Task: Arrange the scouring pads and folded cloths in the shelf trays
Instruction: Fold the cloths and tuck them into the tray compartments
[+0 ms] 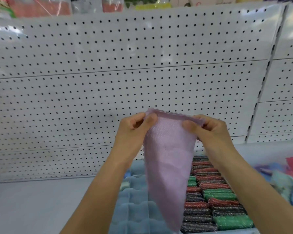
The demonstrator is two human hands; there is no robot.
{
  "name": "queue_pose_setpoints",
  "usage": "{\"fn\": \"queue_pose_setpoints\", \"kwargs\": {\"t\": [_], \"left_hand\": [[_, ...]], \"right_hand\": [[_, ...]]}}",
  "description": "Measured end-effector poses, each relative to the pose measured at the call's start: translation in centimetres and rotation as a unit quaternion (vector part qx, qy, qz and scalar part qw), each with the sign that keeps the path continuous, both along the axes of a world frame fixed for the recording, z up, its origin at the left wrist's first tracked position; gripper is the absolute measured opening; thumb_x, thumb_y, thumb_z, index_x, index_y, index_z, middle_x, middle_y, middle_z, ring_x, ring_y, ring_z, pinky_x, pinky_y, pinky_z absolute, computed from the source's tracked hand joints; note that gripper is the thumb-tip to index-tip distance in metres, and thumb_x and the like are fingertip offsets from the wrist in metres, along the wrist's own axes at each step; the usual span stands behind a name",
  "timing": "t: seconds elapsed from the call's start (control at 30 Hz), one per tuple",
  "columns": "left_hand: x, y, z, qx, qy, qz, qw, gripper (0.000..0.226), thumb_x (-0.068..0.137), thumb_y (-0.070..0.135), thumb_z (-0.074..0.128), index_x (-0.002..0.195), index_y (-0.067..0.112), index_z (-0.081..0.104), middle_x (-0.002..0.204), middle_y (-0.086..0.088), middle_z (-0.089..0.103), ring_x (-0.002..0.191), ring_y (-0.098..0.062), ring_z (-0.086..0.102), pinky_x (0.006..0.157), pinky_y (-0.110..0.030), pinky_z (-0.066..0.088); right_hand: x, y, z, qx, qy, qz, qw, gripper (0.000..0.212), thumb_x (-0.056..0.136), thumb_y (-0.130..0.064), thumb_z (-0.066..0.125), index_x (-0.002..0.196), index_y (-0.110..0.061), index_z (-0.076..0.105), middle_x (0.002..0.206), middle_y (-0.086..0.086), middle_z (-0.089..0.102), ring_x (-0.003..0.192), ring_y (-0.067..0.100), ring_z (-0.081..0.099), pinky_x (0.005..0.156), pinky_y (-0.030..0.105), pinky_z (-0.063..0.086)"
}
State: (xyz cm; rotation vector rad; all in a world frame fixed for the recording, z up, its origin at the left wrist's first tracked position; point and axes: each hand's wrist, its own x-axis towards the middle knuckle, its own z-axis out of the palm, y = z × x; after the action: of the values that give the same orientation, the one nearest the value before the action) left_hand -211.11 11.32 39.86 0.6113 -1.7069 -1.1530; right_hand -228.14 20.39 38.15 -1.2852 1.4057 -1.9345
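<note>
Both hands held a lilac cloth (167, 157) up in front of the white pegboard (125, 65). The left hand (134, 130) pinched the cloth's upper left corner between thumb and curled fingers, and the right hand (210, 129) pinched its upper right corner the same way, so the top edge ran stretched between them. From there the cloth hung down to a point, its edges finely scalloped.

Below the cloth, on the shelf (32, 203), lay a tray with rows of pale blue folded cloths (135, 200), partly hidden behind the hanging cloth. Just right of the cloth's lower half, rows of glittery scouring pads (218, 196) in red, green and dark colours sat packed side by side. Farther right of the cloth lay a loose pile of cloths (284, 179) in blue, green and red, blurred.
</note>
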Motion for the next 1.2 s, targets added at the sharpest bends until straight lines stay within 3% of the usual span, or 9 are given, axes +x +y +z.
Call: {"fn": "queue_pose_setpoints", "kwargs": {"t": [0.17,0.23,0.43,0.6,0.73,0.93,1.03,1.13,1.2], "left_hand": [[2.0,-1.0,0.7,-0.014,-0.010,0.023,1.000,0.014,0.088,0.015,0.068,0.085,0.003,0.073,0.081,-0.023,0.065,0.064,-0.016,0.055,0.058,-0.028,0.051],[2.2,-1.1,0.8,-0.031,-0.016,0.042,0.998,0.010,0.088,0.014,0.069,0.084,0.006,0.073,0.079,-0.021,0.067,0.061,-0.017,0.058,0.054,-0.026,0.054],[1.1,-0.8,0.9,-0.081,-0.039,0.139,0.986,0.024,0.081,0.034,0.075,0.066,0.018,0.064,0.060,-0.004,0.060,0.058,-0.029,0.058,0.055,-0.048,0.057],[0.4,-0.4,1.1,-0.108,-0.033,0.183,0.977,0.034,0.086,0.034,0.066,0.063,0.013,0.054,0.053,0.001,0.049,0.053,-0.014,0.045,0.056,-0.043,0.049],[1.1,-0.9,0.7,-0.097,-0.008,0.189,0.977,0.034,0.092,0.029,0.061,0.067,0.009,0.050,0.055,0.008,0.044,0.053,-0.009,0.037,0.054,-0.028,0.035],[0.6,-1.4,-0.2,-0.150,-0.053,0.224,0.962,0.032,0.092,0.034,0.061,0.070,0.013,0.053,0.058,0.008,0.051,0.054,-0.014,0.044,0.057,-0.032,0.042],[-0.1,-1.3,-0.2,-0.211,-0.114,0.283,0.929,0.033,0.092,0.036,0.060,0.068,0.015,0.051,0.056,0.005,0.052,0.056,-0.017,0.049,0.056,-0.031,0.042],[-0.8,-0.6,0.1,-0.167,-0.053,0.216,0.961,0.033,0.090,0.034,0.063,0.065,0.017,0.051,0.053,0.004,0.055,0.051,-0.015,0.054,0.055,-0.031,0.048],[-0.9,-0.6,0.1,-0.127,-0.001,0.151,0.980,0.031,0.091,0.034,0.063,0.069,0.013,0.057,0.057,-0.003,0.063,0.056,-0.026,0.064,0.058,-0.043,0.056]], "right_hand": [[0.4,-0.9,1.8,-0.018,-0.003,0.018,1.000,0.011,0.066,-0.026,0.076,0.070,-0.016,0.074,0.068,0.004,0.068,0.062,0.015,0.060,0.059,0.026,0.051],[0.8,-1.6,2.0,-0.018,0.033,-0.025,0.999,0.013,0.073,-0.019,0.079,0.073,-0.008,0.072,0.068,0.013,0.067,0.061,0.016,0.058,0.059,0.028,0.047],[3.0,-3.1,1.6,-0.016,0.202,-0.152,0.968,0.032,0.080,-0.022,0.073,0.067,0.002,0.056,0.063,0.018,0.055,0.056,0.015,0.042,0.051,0.032,0.037],[4.5,-3.2,2.1,-0.037,0.203,-0.150,0.967,0.038,0.084,-0.025,0.070,0.067,0.005,0.054,0.062,0.020,0.053,0.056,0.027,0.042,0.050,0.031,0.037],[3.3,-3.1,2.8,-0.048,0.119,-0.134,0.983,0.044,0.085,-0.021,0.070,0.065,0.010,0.046,0.057,0.017,0.037,0.055,0.018,0.032,0.051,0.023,0.029],[2.2,-4.0,2.2,-0.003,0.102,-0.129,0.986,0.044,0.086,-0.023,0.070,0.061,0.004,0.045,0.055,0.006,0.037,0.052,0.012,0.032,0.049,0.022,0.027],[3.0,-4.4,2.1,-0.001,0.191,-0.196,0.962,0.040,0.085,-0.027,0.070,0.057,-0.010,0.047,0.049,-0.004,0.043,0.047,0.009,0.035,0.048,0.024,0.034],[4.4,-4.4,2.2,-0.034,0.219,-0.186,0.957,0.031,0.086,-0.027,0.069,0.061,-0.013,0.057,0.054,-0.003,0.057,0.051,0.015,0.050,0.053,0.033,0.048],[4.9,-4.3,2.4,-0.050,0.207,-0.149,0.966,0.028,0.090,-0.027,0.065,0.067,-0.011,0.065,0.058,0.002,0.063,0.054,0.020,0.059,0.054,0.041,0.053]]}}
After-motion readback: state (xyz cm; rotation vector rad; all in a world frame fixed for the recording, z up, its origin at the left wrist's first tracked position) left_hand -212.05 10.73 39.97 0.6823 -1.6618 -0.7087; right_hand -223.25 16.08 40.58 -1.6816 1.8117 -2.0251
